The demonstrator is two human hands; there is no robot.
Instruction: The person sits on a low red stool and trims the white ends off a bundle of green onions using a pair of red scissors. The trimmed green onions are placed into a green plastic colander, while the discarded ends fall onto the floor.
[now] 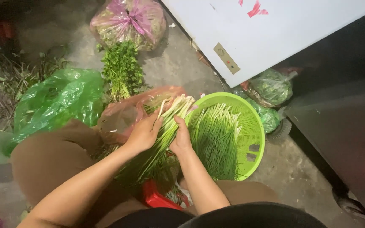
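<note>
lime-green basket (pixel 256 126), pale-stemmed green chives (pixel 167 126)

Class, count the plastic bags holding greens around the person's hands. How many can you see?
5: pink bag at top, green bag at left, red bag behind the left hand, two bags by the basket. Others may be hidden.

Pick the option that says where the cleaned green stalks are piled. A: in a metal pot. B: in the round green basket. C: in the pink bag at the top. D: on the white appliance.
B: a layer of stalks lies inside the round green basket, just right of the right hand.
</note>
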